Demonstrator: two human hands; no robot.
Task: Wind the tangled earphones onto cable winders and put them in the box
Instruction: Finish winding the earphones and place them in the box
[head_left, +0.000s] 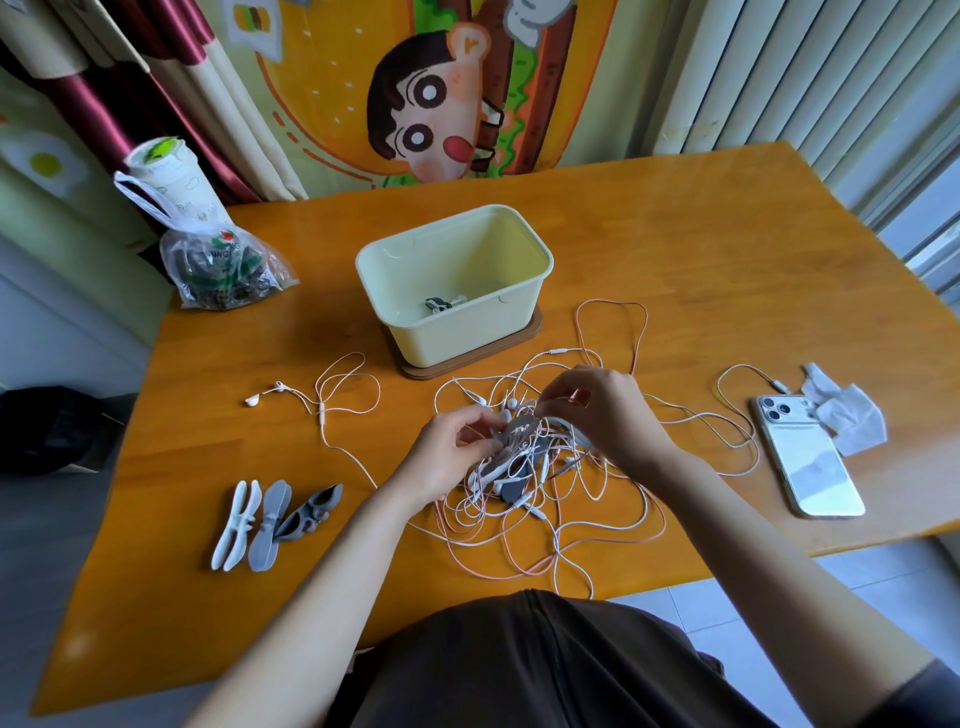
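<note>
A heap of tangled white and pink earphones (545, 499) lies in the middle of the orange table (727, 270). My left hand (441, 457) holds a grey cable winder (514, 434) with cable wrapped on it, just above the heap. My right hand (597, 410) pinches a cable beside the winder's top. The cream box (457, 291) stands behind the heap on a brown lid, with one wound earphone (441, 304) inside. Three spare winders (270, 519), white and grey, lie at the left front.
A phone (808, 462) lies face down at the right, with a crumpled tissue (847, 410) beside it. A clear plastic bag (218, 265) with dark items and a cup (166, 176) stand at the back left. One earbud (253, 400) trails off left.
</note>
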